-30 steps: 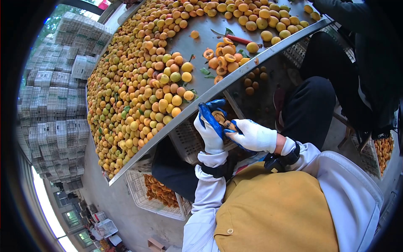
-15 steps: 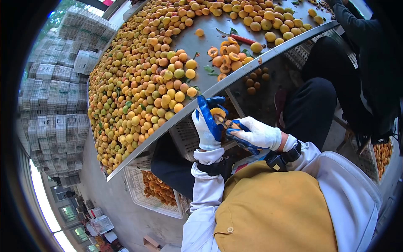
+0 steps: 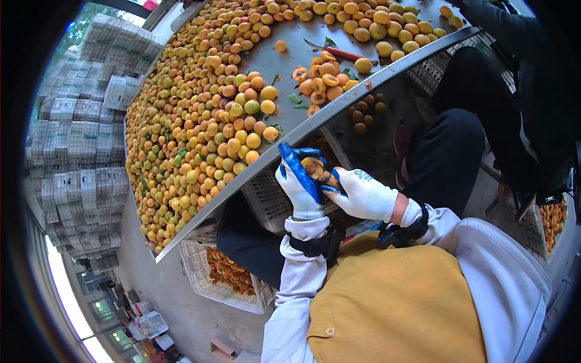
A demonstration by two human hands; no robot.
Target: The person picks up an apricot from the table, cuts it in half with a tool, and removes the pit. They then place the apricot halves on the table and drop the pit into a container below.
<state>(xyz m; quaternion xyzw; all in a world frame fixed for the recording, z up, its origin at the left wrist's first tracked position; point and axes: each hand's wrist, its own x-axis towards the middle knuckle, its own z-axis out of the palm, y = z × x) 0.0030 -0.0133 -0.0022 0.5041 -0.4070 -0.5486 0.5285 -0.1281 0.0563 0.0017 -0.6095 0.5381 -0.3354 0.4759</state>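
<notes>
My left hand (image 3: 301, 181), in a white glove with a blue coated palm, is closed around a cut apricot (image 3: 313, 167) with its inside facing up. Right beside it, my right hand (image 3: 363, 192) in a matching glove pinches a small brownish piece (image 3: 330, 179) against the apricot; its kind is mostly hidden by the fingers. Both hands are just off the near edge of a metal table (image 3: 266, 158). Whole apricots (image 3: 206, 130) cover much of that table. A small group of cut apricots (image 3: 318, 85) lies near its edge, next to a red-handled knife (image 3: 344, 54).
Under the table stands a white crate (image 3: 203, 281) of apricot halves, with another crate (image 3: 266, 193) near my knees. Stacked crates (image 3: 78, 145) rise at the left. A person in dark clothes (image 3: 454, 145) sits close on the right. Several brown fruits (image 3: 365, 114) lie below the table.
My right hand has turned over, so the back of its glove now faces up, and moved closer to the left. The cut apricot now shows more of its inside.
</notes>
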